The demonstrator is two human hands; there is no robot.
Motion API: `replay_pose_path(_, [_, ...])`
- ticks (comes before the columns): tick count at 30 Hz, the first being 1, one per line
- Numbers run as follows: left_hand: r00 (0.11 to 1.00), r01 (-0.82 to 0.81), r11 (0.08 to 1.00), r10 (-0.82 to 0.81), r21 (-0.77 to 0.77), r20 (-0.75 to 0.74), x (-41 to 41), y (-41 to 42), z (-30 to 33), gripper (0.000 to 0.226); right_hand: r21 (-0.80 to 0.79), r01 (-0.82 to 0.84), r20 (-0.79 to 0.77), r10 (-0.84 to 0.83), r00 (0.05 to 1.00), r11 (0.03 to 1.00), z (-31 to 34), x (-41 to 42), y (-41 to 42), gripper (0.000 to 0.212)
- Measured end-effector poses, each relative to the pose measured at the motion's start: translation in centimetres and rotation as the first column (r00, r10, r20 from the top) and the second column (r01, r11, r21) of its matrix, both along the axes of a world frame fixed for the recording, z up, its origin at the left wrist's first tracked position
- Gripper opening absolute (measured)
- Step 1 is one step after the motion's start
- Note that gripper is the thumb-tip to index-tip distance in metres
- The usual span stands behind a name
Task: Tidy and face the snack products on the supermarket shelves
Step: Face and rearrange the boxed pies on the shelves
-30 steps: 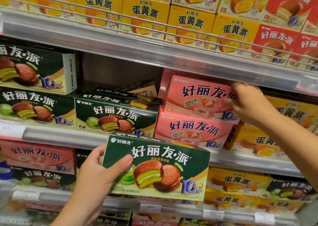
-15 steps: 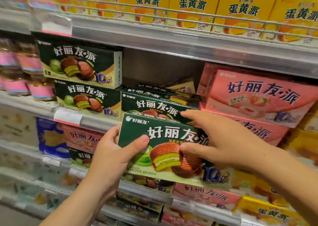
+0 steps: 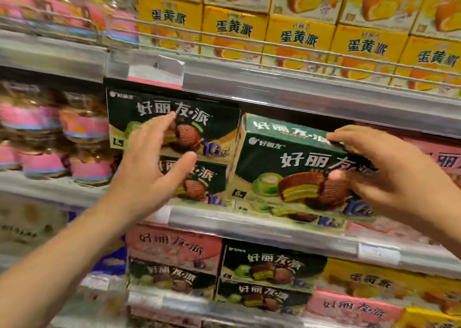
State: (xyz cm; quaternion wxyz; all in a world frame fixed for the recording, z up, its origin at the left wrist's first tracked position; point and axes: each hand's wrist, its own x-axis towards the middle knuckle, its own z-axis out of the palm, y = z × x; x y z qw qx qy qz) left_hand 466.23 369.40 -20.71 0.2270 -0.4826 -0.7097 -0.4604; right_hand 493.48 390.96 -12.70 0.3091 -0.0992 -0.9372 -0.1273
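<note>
A green pie box (image 3: 287, 168) sits on top of another green box (image 3: 296, 215) on the middle shelf, tilted a little. My right hand (image 3: 394, 178) grips its right end, fingers over the top edge and thumb on the front. My left hand (image 3: 152, 165) is open with spread fingers in front of two stacked dark green boxes, the upper (image 3: 212, 125) and the lower (image 3: 212, 178). The frame is blurred, so I cannot tell if the left fingers touch them.
Yellow boxes (image 3: 299, 35) fill the top shelf behind a wire rail. Pink boxes (image 3: 441, 158) stand right of the held box. Pink-labelled jars (image 3: 82, 128) stand at the left. The metal shelf edge (image 3: 262, 230) runs below, with pink, green and yellow boxes (image 3: 269, 265) underneath.
The green box went from in front of the shelf up onto the lower green box. My left hand let go of it and moved left to the stacked boxes. The view shifted left.
</note>
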Motion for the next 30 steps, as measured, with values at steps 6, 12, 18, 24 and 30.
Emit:
replay_pose_path(6, [0.803, -0.31, 0.929, 0.142, -0.202, -0.579, -7.9, 1.1, 3.3, 0.07, 0.025, 0.169, 0.001, -0.169, 0.986, 0.985, -1.2, -1.0, 0.7, 0.064])
replay_pose_path(12, [0.786, -0.386, 0.903, 0.216, -0.187, -0.58, -8.7, 2.9, 4.5, 0.076, 0.037, 0.287, -0.008, -0.286, 0.958, 0.957, -0.3, -1.4, 1.1, 0.062])
replay_pose_path(18, [0.837, -0.326, 0.931, 0.204, -0.164, -0.508, -9.3, 3.3, 4.6, 0.064, 0.108, 0.308, -0.003, -0.31, 0.951, 0.945, -0.2, -1.8, 1.0, 0.06])
replay_pose_path(24, [0.836, -0.294, 0.95, 0.202, -0.104, -0.51, -9.5, 3.9, 4.3, 0.058, 0.132, 0.369, 0.01, -0.373, 0.928, 0.92, -0.1, -3.5, 2.1, 0.057])
replay_pose_path(30, [0.836, -0.285, 0.952, 0.187, -0.117, -0.516, -8.8, 4.4, 4.4, 0.061, 0.097, 0.451, 0.041, -0.457, 0.889, 0.887, 0.2, -5.6, 4.4, 0.054])
